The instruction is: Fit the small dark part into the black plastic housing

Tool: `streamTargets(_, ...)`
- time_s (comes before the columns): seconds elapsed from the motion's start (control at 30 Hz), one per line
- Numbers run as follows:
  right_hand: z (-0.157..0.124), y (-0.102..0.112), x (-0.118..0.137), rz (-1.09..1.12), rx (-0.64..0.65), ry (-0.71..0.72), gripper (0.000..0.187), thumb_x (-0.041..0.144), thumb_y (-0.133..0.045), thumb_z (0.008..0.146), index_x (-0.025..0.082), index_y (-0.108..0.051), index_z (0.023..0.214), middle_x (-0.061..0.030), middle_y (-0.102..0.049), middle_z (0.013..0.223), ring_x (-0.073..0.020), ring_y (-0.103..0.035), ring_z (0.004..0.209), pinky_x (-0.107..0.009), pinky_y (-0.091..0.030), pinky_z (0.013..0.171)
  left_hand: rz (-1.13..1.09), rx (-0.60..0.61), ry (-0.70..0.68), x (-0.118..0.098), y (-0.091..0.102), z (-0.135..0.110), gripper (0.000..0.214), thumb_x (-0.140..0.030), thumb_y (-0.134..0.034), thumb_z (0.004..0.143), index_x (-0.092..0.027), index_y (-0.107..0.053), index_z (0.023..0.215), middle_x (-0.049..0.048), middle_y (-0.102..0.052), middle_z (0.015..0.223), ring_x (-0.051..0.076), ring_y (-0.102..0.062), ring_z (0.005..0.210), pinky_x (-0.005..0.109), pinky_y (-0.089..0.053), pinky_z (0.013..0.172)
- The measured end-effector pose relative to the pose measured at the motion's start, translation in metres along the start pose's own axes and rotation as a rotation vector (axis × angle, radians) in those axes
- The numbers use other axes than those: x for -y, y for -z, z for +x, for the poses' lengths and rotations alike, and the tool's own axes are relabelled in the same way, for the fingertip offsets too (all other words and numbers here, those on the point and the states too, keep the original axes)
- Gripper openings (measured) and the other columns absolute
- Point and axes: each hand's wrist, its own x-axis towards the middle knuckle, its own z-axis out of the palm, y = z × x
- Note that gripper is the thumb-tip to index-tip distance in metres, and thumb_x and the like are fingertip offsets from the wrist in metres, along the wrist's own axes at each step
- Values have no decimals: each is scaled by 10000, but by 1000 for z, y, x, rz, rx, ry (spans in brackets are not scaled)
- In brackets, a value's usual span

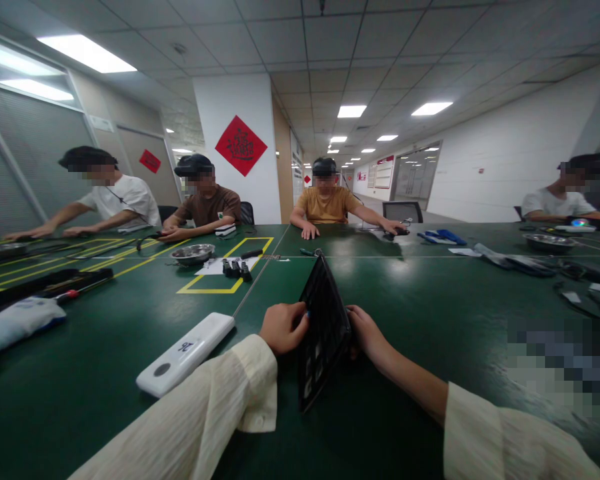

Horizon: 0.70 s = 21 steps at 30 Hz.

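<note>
I hold a flat black slab, a keyboard-like device (323,327), tilted up on its edge above the dark green table (405,313). My left hand (283,327) grips its left side with curled fingers; a small blue thing shows at the fingertips. My right hand (364,333) is closed on the right side, its fingers partly hidden behind the slab. Both sleeves are cream-coloured.
A white power bank (185,353) lies left of my left arm. A metal bowl (193,253), small black parts (235,269) and yellow tape lines sit further back. Several people sit around the table with tools and black cases. Loose items crowd the right edge.
</note>
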Motion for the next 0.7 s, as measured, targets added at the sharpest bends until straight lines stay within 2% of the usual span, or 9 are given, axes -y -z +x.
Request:
streamTargets(0.27, 1, 0, -3, 11, 3, 19, 330, 327, -330, 869, 142, -430, 1123, 44, -534, 523, -113, -502, 325, -186, -381, 270, -20, -16, -24, -1, 2, 0, 310, -368, -287, 828, -183, -464, 653, 17, -513, 558, 144, -484, 531, 248, -251, 526)
streamTargets(0.7, 2, 0, -4, 0, -5, 24, 334, 319, -327, 863, 132, -437, 1116, 49, -518, 498, -116, -482, 306, -192, -367, 254, -1, 21, -58, 1, 0, 1, 272, -359, -275, 828, -193, -441, 691, 22, -524, 587, 167, -515, 570, 258, -272, 542)
